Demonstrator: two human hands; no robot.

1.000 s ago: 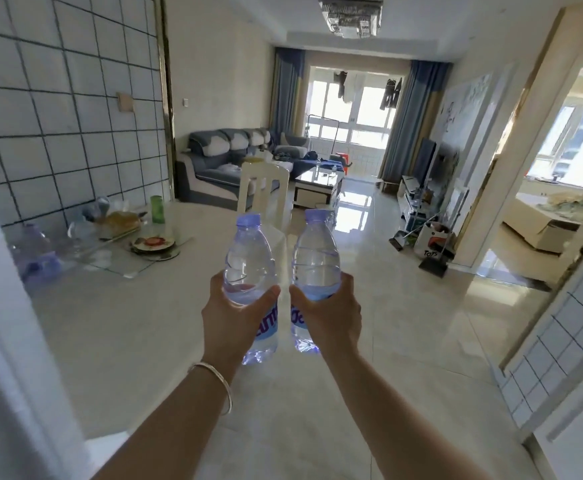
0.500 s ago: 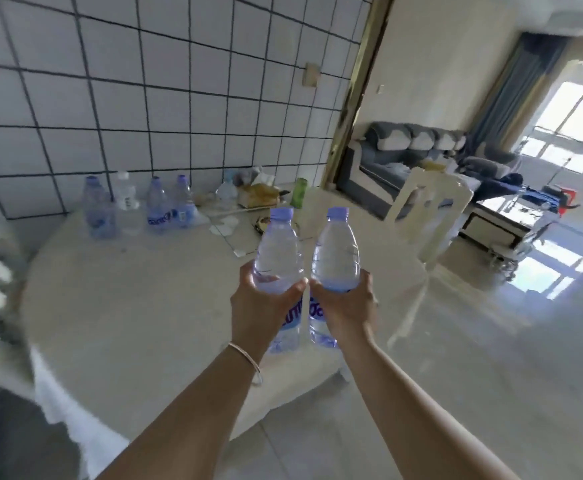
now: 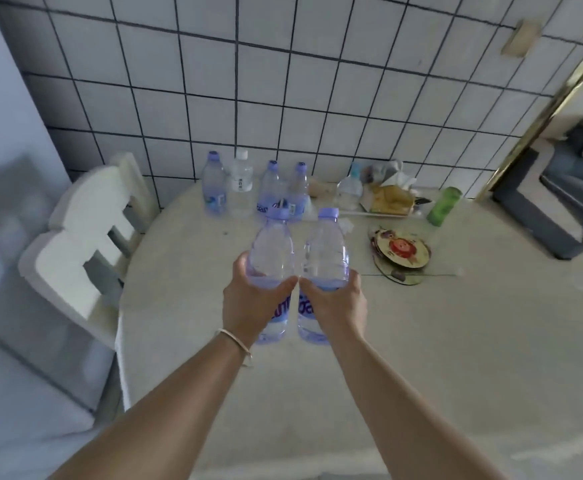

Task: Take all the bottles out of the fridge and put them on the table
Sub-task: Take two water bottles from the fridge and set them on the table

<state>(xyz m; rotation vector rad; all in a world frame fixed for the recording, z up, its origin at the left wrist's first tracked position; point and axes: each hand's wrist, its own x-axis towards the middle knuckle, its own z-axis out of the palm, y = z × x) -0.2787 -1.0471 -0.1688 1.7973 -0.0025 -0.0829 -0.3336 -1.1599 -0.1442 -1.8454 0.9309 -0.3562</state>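
Bottles of clear plastic with purple caps are in both hands, one each. The left hand (image 3: 253, 301) grips the left clear water bottle (image 3: 272, 258) around its middle, and the right hand (image 3: 335, 303) grips the right clear water bottle (image 3: 326, 254) the same way; the two bottles stand upright, just beside each other, maybe touching.

A second ago the person faced the living room, and the round pale table (image 3: 456, 358) was off to the left of the hands. Now the view has turned, and the table lies directly under and ahead of the hands. Beyond the fingers, near the tiled wall (image 3: 283, 81), a row of four earlier water bottles (image 3: 269, 188) already stands. To the right of the right hand are a round patterned plate (image 3: 402, 252) and a green cup (image 3: 444, 206).

I judge that the carrying is nearly finished; both bottles seem not yet set down. What is left in the fridge I cannot tell.
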